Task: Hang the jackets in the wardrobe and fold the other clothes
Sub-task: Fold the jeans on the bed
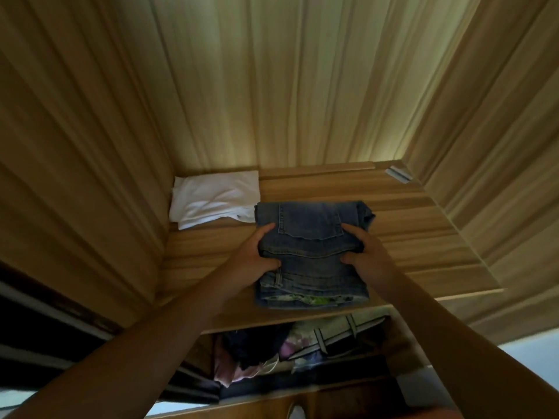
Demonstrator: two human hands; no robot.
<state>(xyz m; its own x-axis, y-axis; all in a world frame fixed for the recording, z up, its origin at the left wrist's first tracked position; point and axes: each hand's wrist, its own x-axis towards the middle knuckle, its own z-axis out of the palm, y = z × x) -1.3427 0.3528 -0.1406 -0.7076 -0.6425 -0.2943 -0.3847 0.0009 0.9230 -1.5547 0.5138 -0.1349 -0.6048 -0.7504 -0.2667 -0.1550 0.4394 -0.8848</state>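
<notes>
Folded blue jeans (311,234) rest on a wooden wardrobe shelf (417,237), near its front edge. A folded garment with a green pattern shows under the denim layers at the front of the stack. My left hand (257,258) grips the stack's left side, thumb on top. My right hand (366,252) grips its right side the same way. A folded white garment (211,198) lies at the shelf's back left corner, touching the jeans' far left corner.
Wooden wardrobe walls close in on the left, back and right. A small pale strip (399,174) lies at the shelf's back right. The compartment below holds a jumble of dark, pink and patterned clothes (272,349).
</notes>
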